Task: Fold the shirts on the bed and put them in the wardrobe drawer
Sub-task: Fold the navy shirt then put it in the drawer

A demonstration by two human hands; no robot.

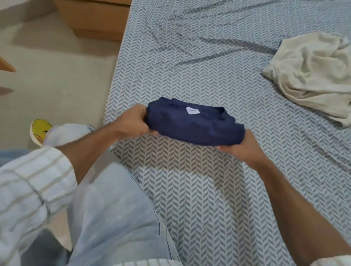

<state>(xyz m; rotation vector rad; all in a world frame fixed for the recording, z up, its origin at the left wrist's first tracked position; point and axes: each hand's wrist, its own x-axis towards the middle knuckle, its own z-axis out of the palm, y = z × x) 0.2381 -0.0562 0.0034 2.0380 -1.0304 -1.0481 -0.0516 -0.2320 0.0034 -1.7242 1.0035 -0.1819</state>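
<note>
While both hands grip it from opposite ends, the folded navy shirt (195,125) sits just above the centre of the view, held over the near edge of the bed (206,201). Whether it is lifted clear or touching the sheet cannot be told, though a shadow lies on the sheet beneath it toward 6 o'clock. Its white neck label (192,111) faces up near the far edge of the bundle.

At the shirt's 9 o'clock end the left hand (132,120) closes on the fabric: the thumb lies along the side and top edge, while the fingers (151,133) curl under the bundle, mostly hidden by it. At the 3 o'clock end the right hand (241,147) does the same, its fingers tucked beneath the lower corner and the thumb pressing on the upper fold. So the shirt lies between the two hands, pinched at each end with the fingers below it and the thumbs above.

Toward 2 o'clock, well apart from the navy shirt, a crumpled cream shirt (319,76) lies unfolded on the chevron-patterned sheet. At 11 o'clock a wooden drawer unit (92,5) stands on the floor (47,65) just beside the bed. The person wears striped sleeves (19,192) and light jeans (117,224), and a yellow shoe (39,130) shows at 9 o'clock.
</note>
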